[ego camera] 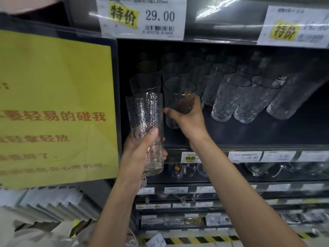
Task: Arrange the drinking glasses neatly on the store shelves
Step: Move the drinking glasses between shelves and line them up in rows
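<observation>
Your left hand [142, 146] wraps the tall textured glass [145, 122], upright just outside the shelf [219, 148] lip; your right hand [189, 115] grips a plain tumbler [175, 94] at the shelf front, at its 2 o'clock. Square the tumbler with its column toward 12 o'clock, then lift the tall glass over the lip without clinking.

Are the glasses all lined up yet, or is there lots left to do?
Partly. Rows of glasses already stand on the shelf. Right now the right hand grips a dark-tinted glass near the front, and the left hand holds a tall textured glass out in front, not yet placed. That one still needs a spot.
</observation>
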